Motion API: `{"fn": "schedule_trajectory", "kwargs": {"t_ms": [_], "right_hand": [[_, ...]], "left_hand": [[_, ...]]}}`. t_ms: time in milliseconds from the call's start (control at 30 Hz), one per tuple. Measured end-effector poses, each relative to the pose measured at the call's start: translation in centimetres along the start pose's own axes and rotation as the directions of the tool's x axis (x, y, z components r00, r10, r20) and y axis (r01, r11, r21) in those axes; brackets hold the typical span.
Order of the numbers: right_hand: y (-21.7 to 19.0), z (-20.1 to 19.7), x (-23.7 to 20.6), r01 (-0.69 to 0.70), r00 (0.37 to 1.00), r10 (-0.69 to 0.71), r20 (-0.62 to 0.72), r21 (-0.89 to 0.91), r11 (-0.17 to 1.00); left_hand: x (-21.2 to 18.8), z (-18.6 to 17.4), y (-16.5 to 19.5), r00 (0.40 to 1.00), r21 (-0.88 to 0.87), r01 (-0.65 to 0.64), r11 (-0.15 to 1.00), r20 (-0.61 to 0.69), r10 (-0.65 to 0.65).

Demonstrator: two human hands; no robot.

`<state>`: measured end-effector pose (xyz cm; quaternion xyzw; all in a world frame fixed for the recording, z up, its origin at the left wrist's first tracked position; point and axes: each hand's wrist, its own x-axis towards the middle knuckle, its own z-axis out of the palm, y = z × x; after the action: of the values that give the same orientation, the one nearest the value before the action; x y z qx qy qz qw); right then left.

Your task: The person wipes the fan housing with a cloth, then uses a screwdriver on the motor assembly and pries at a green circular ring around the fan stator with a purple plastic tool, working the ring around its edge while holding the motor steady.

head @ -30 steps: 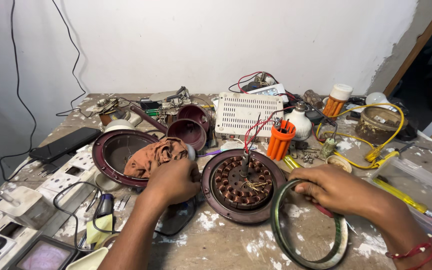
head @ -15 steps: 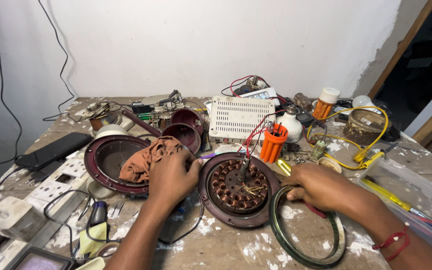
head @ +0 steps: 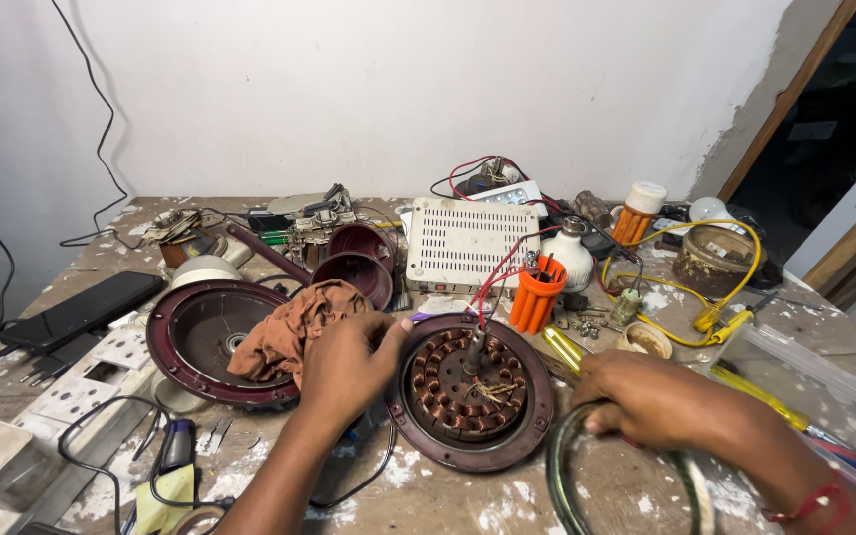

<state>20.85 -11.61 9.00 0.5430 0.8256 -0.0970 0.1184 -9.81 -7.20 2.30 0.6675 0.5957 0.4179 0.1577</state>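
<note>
A round maroon motor housing with copper windings [head: 470,404] lies on the bench in front of me, a shaft standing up at its middle. My left hand [head: 347,369] rests against its left rim, thumb on the edge. My right hand [head: 646,396] grips a thin grey-green ring [head: 572,485] lying to the right of the housing. A brown cloth [head: 289,327] sits in a second maroon cover [head: 190,337] to the left.
An orange holder with screwdrivers [head: 535,292], a white vented box [head: 460,243], a yellow wire [head: 720,297], a white bulb [head: 575,253], two maroon cups [head: 354,267], a black phone [head: 81,309] and a white socket strip [head: 71,381] crowd the paint-spattered bench.
The view has shifted slightly. My left hand has moved from the cloth's edge to the housing's left rim. My right hand keeps hold of the ring.
</note>
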Motion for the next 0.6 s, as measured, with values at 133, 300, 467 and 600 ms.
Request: {"fn": "schedule_trajectory", "kwargs": {"t_ms": [133, 300, 467, 600], "right_hand": [[0.4, -0.1, -0.2, -0.114, 0.992, 0.114, -0.052, -0.008, 0.993], [-0.2, -0.4, -0.1, -0.141, 0.988, 0.139, -0.068, -0.036, 0.989], [-0.6, -3.0, 0.4, -0.134, 0.976, 0.147, -0.161, 0.093, 0.987], [-0.9, -4.9, 4.1, 0.088, 0.856, -0.104, -0.507, -0.055, 0.995]], "left_hand": [[0.1, 0.1, 0.1, 1.000, 0.025, -0.010, 1.000, 0.003, 0.010], [0.4, 0.2, 0.0, 1.000, 0.040, -0.002, 0.999, 0.003, 0.002], [0.8, 0.2, -0.1, 1.000, 0.034, -0.004, 0.999, -0.006, 0.004], [1.2, 0.3, -0.5, 1.000, 0.041, 0.013, 0.999, 0.004, -0.013]]}}
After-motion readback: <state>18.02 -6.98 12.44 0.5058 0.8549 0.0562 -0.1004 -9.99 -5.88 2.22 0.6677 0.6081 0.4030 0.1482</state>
